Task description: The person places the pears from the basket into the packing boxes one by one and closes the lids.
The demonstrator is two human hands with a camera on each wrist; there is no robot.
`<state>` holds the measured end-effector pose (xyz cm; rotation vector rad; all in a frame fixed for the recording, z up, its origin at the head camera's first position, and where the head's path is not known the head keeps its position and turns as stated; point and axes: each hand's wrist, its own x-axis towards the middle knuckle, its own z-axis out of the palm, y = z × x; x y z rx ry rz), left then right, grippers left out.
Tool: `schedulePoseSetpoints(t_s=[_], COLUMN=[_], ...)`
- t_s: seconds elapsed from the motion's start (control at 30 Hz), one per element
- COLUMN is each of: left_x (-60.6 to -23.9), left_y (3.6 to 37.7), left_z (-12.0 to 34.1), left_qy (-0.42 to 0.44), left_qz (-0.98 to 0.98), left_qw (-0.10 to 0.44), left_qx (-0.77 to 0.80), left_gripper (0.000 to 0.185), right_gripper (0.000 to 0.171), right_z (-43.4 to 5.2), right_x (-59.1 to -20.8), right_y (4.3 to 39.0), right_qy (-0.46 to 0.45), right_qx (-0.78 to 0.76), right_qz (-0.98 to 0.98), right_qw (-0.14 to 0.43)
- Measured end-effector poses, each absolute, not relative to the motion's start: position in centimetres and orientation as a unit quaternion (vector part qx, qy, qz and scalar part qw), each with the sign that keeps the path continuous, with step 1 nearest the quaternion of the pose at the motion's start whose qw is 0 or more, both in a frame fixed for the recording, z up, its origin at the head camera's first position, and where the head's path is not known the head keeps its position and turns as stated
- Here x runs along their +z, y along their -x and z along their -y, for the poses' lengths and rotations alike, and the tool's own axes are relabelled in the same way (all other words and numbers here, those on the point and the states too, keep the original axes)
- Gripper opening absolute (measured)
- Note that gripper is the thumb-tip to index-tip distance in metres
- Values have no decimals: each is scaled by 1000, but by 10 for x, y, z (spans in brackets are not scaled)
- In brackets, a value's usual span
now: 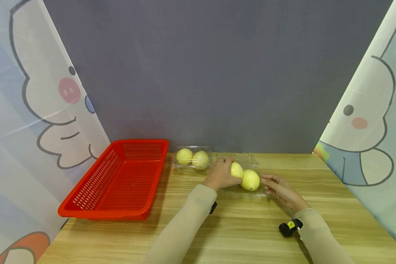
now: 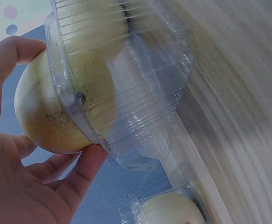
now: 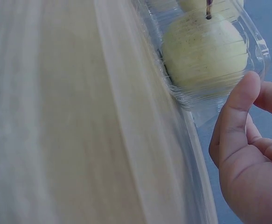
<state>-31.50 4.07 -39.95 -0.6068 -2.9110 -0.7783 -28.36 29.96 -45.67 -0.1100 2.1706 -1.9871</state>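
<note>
A clear plastic box (image 1: 247, 194) lies on the table with its lid (image 1: 245, 159) folded back toward the wall. My left hand (image 1: 222, 173) grips a round, pale yellow pear (image 1: 236, 170) at the left end of this box. The left wrist view shows thumb and fingers spread around the speckled pear (image 2: 47, 107), which sits partly behind the box's clear wall. Beside it in the box rests a second pear (image 1: 250, 180). At the right end, my right hand (image 1: 282, 190) pinches the box's rim; its thumb tip overlaps the edge in the right wrist view.
Left of the hands, against the grey wall, another clear box (image 1: 193, 147) holds two pears (image 1: 184, 156). A red slatted basket (image 1: 132, 212) with nothing in it stands on the left of the wooden table (image 1: 250, 227).
</note>
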Motion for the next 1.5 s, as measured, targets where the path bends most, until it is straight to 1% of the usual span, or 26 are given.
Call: schedulePoseSetpoints(t_s=[0.73, 1.0, 1.13, 1.27, 1.5], left_x=[-405, -410, -411, -412, -414], left_y=[315, 314, 311, 309, 310], left_z=[-53, -53, -54, -56, -57], left_qy=[189, 175, 173, 175, 176], left_qz=[971, 973, 978, 981, 982], left_qw=[83, 73, 76, 67, 60], left_qx=[-124, -129, -91, -50, -43], left_gripper=[72, 74, 74, 76, 80], right_gripper=[59, 59, 57, 57, 57], right_z=[-302, -300, -300, -300, -302], right_x=[-455, -456, -457, -459, -459], right_y=[283, 282, 282, 282, 283], right_qy=[47, 45, 51, 48, 49], right_qx=[-671, -680, -683, -684, -684], right_qz=[-733, -726, -723, -721, -721], right_qw=[96, 95, 93, 98, 100])
